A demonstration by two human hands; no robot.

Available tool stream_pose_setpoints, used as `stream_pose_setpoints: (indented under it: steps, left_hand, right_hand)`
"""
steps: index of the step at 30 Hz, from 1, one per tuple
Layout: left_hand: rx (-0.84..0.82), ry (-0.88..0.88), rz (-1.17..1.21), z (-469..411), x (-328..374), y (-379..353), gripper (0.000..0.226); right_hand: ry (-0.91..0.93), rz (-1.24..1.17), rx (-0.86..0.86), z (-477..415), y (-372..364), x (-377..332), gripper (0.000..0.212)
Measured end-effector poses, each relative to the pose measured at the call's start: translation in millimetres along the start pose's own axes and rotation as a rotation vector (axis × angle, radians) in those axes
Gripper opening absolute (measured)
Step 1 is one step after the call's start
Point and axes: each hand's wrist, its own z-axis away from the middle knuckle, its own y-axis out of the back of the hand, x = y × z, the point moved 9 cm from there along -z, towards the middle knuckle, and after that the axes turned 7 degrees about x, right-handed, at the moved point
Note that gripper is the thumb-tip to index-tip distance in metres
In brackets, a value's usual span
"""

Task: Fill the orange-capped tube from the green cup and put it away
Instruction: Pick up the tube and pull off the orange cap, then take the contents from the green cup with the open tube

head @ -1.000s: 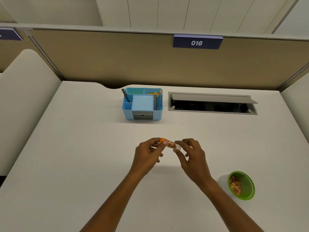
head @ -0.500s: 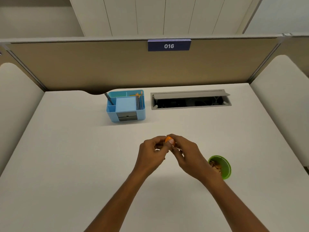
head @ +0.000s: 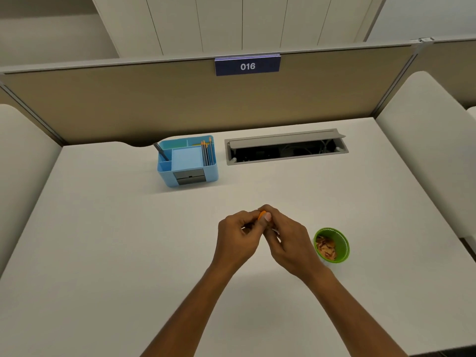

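Both hands meet above the middle of the white desk. My left hand (head: 238,238) and my right hand (head: 286,238) close together around the orange-capped tube (head: 261,215). Only its orange cap shows between the fingertips; the tube body is hidden inside the fingers. The green cup (head: 339,242) stands on the desk just right of my right hand, with orange-brown bits in its bottom.
A blue desk organiser (head: 188,173) with pens, pencils and a note pad stands at the back centre-left. A grey cable hatch (head: 286,148) lies open to its right. A tan partition with a 016 sign (head: 247,66) closes off the back of the desk.
My hands have drawn together over the tube, which lay visible between my fingertips a second ago. The camera view has shifted, so the cup now sits closer to my right hand.
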Motion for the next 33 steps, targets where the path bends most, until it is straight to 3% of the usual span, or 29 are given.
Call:
stream_pose_setpoints:
  steps: [10,15,19,28,33]
  left_hand:
    - [-0.002,0.050,0.055,7.9,-6.3,-7.9,0.018]
    - [-0.029,0.044,0.041,7.3,-2.5,-11.0,0.017]
    - [-0.066,0.112,0.138,6.3,-2.1,-16.5,0.014]
    - [-0.016,0.346,0.350,3.6,-24.1,-31.7,0.025]
    - [-0.046,0.366,0.424,7.6,-29.1,-45.2,0.020]
  right_hand:
    - [0.038,0.054,0.044,5.7,6.9,3.0,0.017]
    - [0.009,0.066,0.082,9.2,11.5,12.8,0.029]
    - [-0.151,-0.148,0.073,14.9,10.9,34.2,0.046]
    - [-0.421,-0.444,0.138,35.9,33.7,84.6,0.025]
    - [-0.490,-0.406,0.230,49.9,60.9,116.9,0.023]
